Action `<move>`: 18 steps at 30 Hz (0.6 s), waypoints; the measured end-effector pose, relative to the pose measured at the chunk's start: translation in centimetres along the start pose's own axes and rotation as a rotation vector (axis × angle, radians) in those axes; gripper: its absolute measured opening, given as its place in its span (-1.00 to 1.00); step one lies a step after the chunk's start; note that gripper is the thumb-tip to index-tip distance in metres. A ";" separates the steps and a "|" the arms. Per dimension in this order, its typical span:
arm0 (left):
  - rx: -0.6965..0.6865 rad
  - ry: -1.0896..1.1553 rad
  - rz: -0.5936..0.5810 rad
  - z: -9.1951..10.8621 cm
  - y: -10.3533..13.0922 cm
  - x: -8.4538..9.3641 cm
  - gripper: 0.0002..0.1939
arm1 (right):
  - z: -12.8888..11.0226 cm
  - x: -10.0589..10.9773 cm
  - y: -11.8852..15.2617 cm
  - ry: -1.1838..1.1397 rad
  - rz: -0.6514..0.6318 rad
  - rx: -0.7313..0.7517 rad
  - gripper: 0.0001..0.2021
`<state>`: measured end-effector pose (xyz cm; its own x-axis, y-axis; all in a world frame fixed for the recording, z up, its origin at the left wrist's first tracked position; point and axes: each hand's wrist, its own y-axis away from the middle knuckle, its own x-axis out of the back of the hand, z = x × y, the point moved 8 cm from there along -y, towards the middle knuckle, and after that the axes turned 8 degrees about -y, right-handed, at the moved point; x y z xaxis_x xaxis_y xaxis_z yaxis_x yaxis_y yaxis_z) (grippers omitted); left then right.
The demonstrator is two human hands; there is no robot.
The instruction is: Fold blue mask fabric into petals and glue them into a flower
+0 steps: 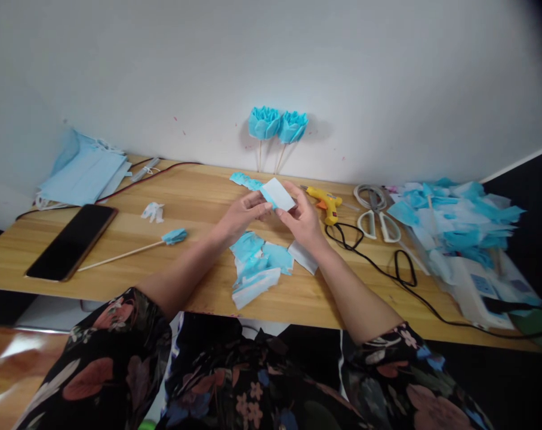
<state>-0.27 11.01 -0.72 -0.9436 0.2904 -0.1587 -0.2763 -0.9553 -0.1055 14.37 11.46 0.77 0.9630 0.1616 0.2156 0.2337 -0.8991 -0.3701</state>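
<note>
- Torn blue-and-white scraps (253, 260) on the wooden table (194, 191).
- Above it, left hand (244, 214) and right hand (304, 221) both pinching a white rectangular piece (279, 194).
- Yellow glue gun (330, 206) near the right hand.
- Two blue flowers (265, 123) against the wall (163, 77).

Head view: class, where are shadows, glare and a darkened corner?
Head view: soft shadows on the wall beside the blue flowers; head view: glare on the brown floor, lower left; head view: the upper right corner goes dark.
</note>
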 end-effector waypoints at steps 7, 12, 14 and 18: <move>0.109 -0.068 0.112 -1.5 0.0 1.1 -0.69 | -0.1 -0.6 0.3 0.050 -0.046 0.007 -0.42; 0.144 0.083 0.141 -0.9 0.0 1.3 -0.69 | -0.9 0.3 0.0 0.084 -0.032 0.077 -0.50; 0.170 0.133 0.142 -0.8 0.0 1.4 -0.70 | -1.5 1.2 -0.3 0.123 0.011 0.159 -0.55; 0.218 0.157 0.141 -0.8 0.1 1.4 -0.76 | -2.6 1.4 -0.5 0.298 -0.012 0.347 -0.45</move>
<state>-1.44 11.40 -1.76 -0.9403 0.1431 -0.3088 -0.1935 -0.9712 0.1390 15.24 11.03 3.62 0.8914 0.0016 0.4533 0.3247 -0.7001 -0.6360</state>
